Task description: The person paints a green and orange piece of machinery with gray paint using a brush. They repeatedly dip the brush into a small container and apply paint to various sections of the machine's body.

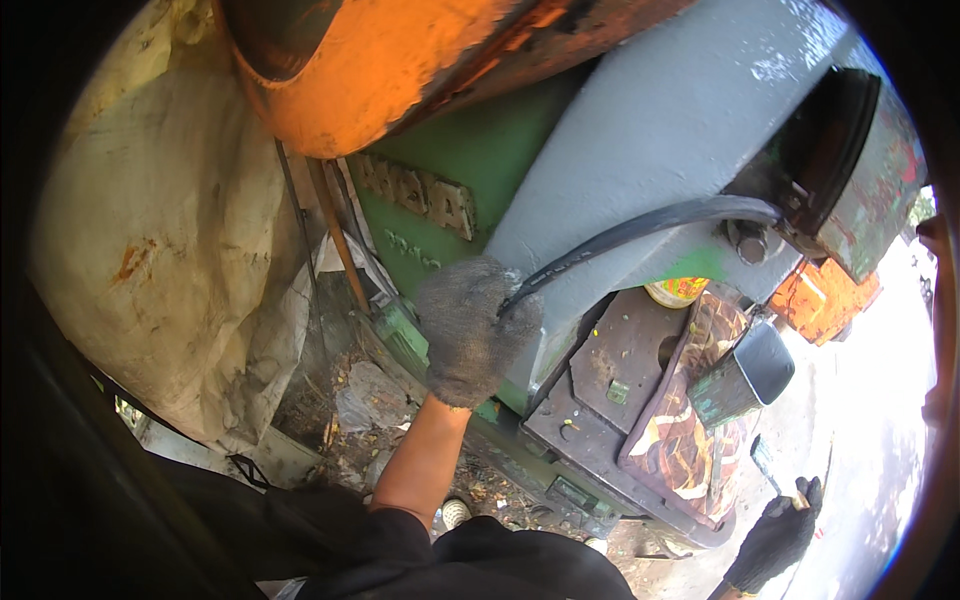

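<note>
Along a grey-painted metal beam (pixel 640 140), beside a curved orange metal guard (pixel 370 80), a bent black rubber hose (pixel 640 226) intrudes, best held clear by the left hand (pixel 478 330), fingers closed around it. Rightward sits a square green-grey tub (pixel 722 392); below, the right hand (pixel 778 540) grips a pale-handled paintbrush (pixel 766 464), best loaded lightly.

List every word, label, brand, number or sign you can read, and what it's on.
I won't copy wording out; markings stand here:
Raised characters on pale square plates, fixed to the green panel.
Smaller pale characters below them, too blurred to read surely.
Yellow-and-red container: printing too small to read.
</note>
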Available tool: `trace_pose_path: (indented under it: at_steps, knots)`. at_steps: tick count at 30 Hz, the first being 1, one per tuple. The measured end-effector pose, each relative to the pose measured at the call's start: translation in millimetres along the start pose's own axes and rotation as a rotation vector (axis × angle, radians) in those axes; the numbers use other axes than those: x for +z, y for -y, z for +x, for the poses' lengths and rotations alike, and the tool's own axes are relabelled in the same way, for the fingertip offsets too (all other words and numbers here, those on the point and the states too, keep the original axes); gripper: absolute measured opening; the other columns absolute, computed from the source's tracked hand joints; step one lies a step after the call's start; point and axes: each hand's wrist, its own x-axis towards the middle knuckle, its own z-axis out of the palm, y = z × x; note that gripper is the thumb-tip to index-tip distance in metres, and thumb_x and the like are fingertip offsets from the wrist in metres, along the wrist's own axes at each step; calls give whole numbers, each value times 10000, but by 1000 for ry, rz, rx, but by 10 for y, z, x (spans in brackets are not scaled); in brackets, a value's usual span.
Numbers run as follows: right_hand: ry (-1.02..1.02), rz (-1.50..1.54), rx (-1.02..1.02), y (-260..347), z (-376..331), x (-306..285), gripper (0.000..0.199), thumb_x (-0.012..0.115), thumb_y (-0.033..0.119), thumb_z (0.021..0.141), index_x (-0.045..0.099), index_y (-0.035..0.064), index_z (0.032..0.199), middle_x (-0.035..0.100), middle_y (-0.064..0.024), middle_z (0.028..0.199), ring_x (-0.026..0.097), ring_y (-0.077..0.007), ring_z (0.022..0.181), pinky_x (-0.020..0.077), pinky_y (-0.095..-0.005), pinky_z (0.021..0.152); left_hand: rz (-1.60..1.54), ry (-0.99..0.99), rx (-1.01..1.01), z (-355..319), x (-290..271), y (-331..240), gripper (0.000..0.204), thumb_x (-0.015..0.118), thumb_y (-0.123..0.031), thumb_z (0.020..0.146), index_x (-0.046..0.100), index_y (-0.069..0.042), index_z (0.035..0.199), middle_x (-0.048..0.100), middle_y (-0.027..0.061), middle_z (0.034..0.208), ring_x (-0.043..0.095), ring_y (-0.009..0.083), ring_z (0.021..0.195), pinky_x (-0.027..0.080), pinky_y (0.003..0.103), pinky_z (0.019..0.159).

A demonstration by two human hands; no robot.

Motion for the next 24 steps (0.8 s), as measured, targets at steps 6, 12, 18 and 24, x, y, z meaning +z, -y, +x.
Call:
trace_pose_path:
  at_steps: [6,12,18,24]
  knots:
    - [-18,-88,-99,88,-32,54,271,521,6,878,664,-22,1107,652,-97,1308,638,-253,1166,519,-329,909,-14,168,-67,-115,-6,40,281,792,-185,747,668,-17,935,662,147,844,638,349,741,505,456,681]
    - [-28,-19,-77,158,-85,98,263,537,13,874,674,-2,1098,668,-80,1279,645,-252,1152,505,-335,935,11,245,-166,-246,5,96,329,802,-213,774,668,-38,1019,657,134,1013,617,339,918,477,478,804]
    - [-59,-194,-189,395,-158,91,261,543,23,878,672,8,1104,671,-61,1272,651,-239,1141,505,-334,933,-104,178,-128,-258,-31,142,357,781,-220,808,653,-42,1089,643,135,1072,600,336,975,457,485,859]
    - [-68,-282,-255,542,-232,140,290,544,17,886,649,8,1157,680,-63,1251,654,-240,1130,507,-330,936,-94,-52,-195,-476,-184,262,271,704,-183,896,635,-23,1105,649,139,1054,609,331,967,481,457,837]
